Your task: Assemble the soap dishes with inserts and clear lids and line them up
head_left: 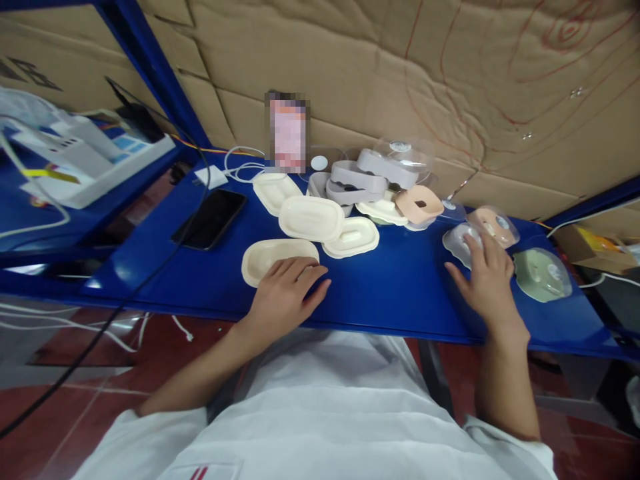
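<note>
Part-hidden at eleven o'clock from left hand [285, 292], oval cream tray [259, 263]; likewise from right hand [484, 280], pale piece [454, 244]; thumbs spread.

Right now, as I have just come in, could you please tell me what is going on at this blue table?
The person's left hand lies over the right end of the nearest cream tray; whether it grips it, I cannot tell. The right hand has its fingers on a pale piece, near a peach piece and a green piece with clear covers. Farther back lie more cream trays and a few grey pieces; a black phone lies at the left.
</note>
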Demonstrator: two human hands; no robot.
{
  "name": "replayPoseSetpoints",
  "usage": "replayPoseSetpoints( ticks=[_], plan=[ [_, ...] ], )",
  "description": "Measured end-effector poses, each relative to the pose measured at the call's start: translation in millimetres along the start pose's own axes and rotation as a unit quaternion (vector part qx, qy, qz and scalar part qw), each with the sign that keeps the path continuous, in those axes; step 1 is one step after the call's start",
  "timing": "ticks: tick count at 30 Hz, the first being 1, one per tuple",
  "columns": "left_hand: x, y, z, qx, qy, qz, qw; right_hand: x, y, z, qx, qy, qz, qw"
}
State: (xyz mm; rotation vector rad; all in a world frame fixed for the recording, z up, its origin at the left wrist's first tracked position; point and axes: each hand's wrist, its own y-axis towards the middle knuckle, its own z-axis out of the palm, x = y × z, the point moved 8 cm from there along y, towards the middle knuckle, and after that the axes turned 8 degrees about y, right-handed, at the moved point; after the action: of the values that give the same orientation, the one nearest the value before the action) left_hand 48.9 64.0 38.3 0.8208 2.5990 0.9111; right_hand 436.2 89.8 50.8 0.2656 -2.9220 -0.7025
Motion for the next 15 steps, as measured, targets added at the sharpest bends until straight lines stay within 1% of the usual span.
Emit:
replayPoseSetpoints(
  ticks=[2, 4, 6, 8, 10, 12, 14, 15],
  plan=[
    [-1.4, -0.6, 5.2, 0.022, 0.001, 0.014, 1.0, 21.6, 26.7, 9.1, 0.049, 0.028, -0.063, 0.996],
    [-7.2, -2.9, 9.8, 0.048, -0.017, 0.054, 0.997, 35.4, 54.8, 15.2, 0.074, 0.034, -0.105, 0.991],
    [-13.5, -6.3, 10.5, 0.064, -0.047, 0.095, 0.992, 38.2, 80.6, 20.1, 0.076, 0.027, -0.123, 0.989],
    [-17.6, -8.8, 7.0, 0.066, -0.083, 0.12, 0.987, 32.6, 99.8, 26.6, 0.078, 0.026, -0.122, 0.989],
    [-19.4, -8.6, 0.7, 0.051, -0.107, 0.13, 0.984, 24.5, 109.4, 31.3, 0.077, 0.028, -0.113, 0.99],
    [-19.0, -5.7, -5.3, 0.026, -0.104, 0.124, 0.986, 23.0, 108.8, 28.9, 0.058, 0.033, -0.121, 0.99],
    [-15.8, -1.7, -9.2, 0.002, -0.077, 0.098, 0.992, 33.2, 99.4, 17.4, 0.017, 0.043, -0.153, 0.987],
    [-13.8, -0.2, -10.3, -0.005, -0.062, 0.081, 0.995, 42.9, 92.1, 10.7, -0.001, 0.051, -0.176, 0.983]
  ],
)
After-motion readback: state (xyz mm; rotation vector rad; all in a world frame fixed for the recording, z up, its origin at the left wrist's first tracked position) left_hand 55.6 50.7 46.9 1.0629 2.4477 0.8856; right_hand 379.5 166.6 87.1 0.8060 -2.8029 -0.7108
